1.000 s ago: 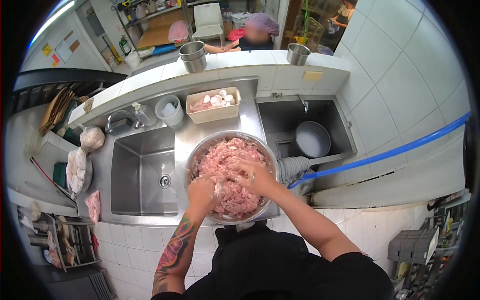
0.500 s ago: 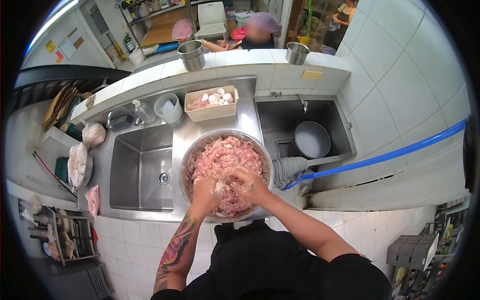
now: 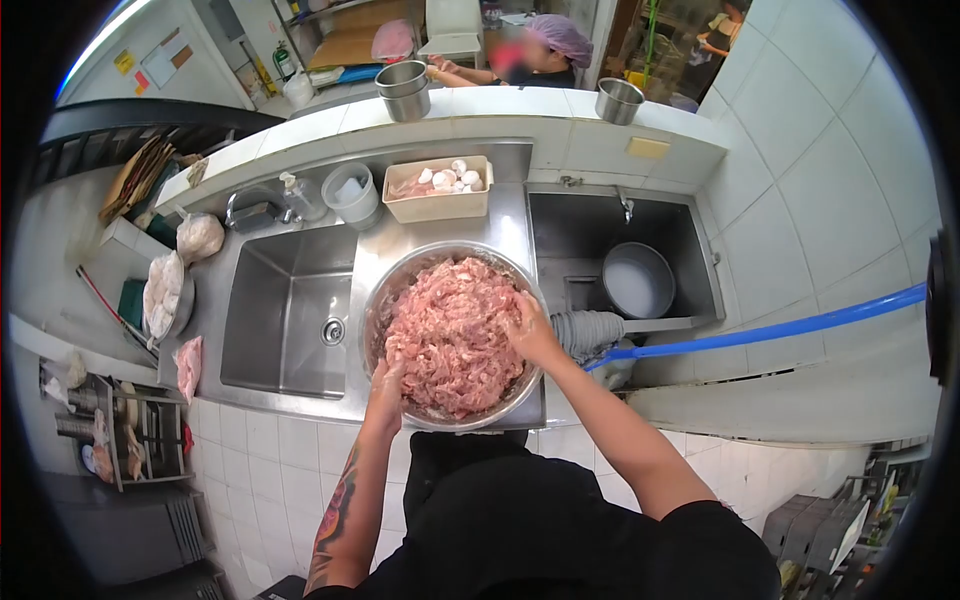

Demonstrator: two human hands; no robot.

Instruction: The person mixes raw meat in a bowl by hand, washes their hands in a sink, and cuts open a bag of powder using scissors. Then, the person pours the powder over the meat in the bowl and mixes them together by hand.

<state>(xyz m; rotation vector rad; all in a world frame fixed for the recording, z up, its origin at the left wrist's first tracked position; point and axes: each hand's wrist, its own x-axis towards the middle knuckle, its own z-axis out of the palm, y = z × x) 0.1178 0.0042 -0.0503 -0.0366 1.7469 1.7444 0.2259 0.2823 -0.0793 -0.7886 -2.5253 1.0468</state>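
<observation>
A large steel bowl (image 3: 372,330) full of pink minced meat (image 3: 455,325) stands on the steel counter. At the bowl's lower left, my left hand (image 3: 386,393) touches the edge of the meat, its fingers extended upward just inside the rim. On the right side, my right hand (image 3: 530,330) lies against the meat with its fingers spread and partly sunk into it. Bits of meat cling to both hands. Neither is closed round anything.
Left of the bowl is a sink (image 3: 290,315); at the right, a deeper basin (image 3: 600,225) holds a round pot (image 3: 638,280). Behind stand a beige tub (image 3: 437,207) and a plastic bucket (image 3: 352,196). A blue pipe (image 3: 760,332) runs right. A person (image 3: 555,60) is beyond the ledge.
My hands have moved apart from the middle of the meat to opposite sides of the bowl, and their fingers have opened. The person beyond the ledge has turned the head.
</observation>
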